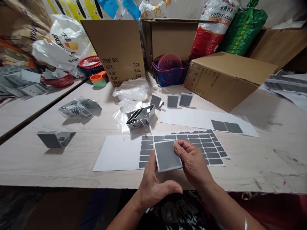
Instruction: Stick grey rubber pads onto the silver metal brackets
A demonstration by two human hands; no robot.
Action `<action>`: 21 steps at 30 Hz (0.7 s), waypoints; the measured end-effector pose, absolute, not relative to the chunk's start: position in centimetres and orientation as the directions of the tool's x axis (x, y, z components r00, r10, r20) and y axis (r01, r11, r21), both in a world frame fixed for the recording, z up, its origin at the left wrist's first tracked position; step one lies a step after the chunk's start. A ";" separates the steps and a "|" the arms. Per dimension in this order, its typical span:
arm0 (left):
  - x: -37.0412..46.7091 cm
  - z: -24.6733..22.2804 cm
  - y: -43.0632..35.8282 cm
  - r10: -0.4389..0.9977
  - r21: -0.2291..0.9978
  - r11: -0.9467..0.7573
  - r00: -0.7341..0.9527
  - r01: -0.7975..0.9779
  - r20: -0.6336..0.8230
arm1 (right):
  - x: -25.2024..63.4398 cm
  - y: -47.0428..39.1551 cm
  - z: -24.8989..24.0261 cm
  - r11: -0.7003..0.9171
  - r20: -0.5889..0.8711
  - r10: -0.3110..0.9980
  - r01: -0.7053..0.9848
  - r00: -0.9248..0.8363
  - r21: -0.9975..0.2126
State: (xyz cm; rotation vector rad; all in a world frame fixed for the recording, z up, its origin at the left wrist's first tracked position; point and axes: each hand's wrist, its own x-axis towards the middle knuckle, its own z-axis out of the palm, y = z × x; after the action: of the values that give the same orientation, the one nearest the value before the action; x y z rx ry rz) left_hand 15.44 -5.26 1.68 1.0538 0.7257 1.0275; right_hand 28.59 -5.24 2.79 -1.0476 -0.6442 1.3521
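A square grey pad with a pale edge (pixel 168 156) is held above the table near its front edge. My right hand (pixel 193 159) pinches its right side, thumb on the face. On the left and underneath, my left hand (pixel 155 183) supports the pad, its thumb stretched out below. Behind the pad lies a sheet of grey rounded stickers (pixel 208 144), partly hidden by my hands. Farther back, a white strip (pixel 192 116) carries two grey squares (pixel 226 126). Several folded grey metal stands (pixel 140 118) rest on clear plastic.
Three small grey stands (pixel 172 101) stand farther back. One bent grey stand (pixel 56 139) and a plastic-wrapped bundle (pixel 80 108) lie left. Cardboard boxes (pixel 223 76), a blue basket (pixel 168 75), a red basket (pixel 59 80) and bags line the rear.
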 end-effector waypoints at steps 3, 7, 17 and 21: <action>14.9 1.4 -5.2 0.942 0.963 0.149 0.327 -0.223 -0.070 | 28.9 -5.3 2.9 -0.115 -0.151 0.985 -0.324 0.088 -0.939; 14.2 0.7 -4.8 0.948 0.965 0.163 0.304 -0.203 -0.097 | 31.1 -5.2 3.7 -0.050 -0.054 0.983 -0.028 0.175 -0.998; 14.9 1.4 -4.9 0.885 0.982 0.147 0.458 -0.117 -0.078 | 29.7 -2.7 11.4 0.065 0.121 0.985 -0.377 -0.126 -0.924; 14.9 1.6 -5.1 0.875 0.995 0.085 0.481 -0.053 -0.049 | 28.1 -2.3 9.4 -0.097 0.085 0.933 -0.472 -0.350 -0.876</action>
State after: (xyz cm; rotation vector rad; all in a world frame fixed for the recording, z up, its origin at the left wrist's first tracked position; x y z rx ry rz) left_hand 14.85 -5.10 1.62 1.3032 0.8193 0.8222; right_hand 28.08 -2.32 9.44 -0.6299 -1.0641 1.6716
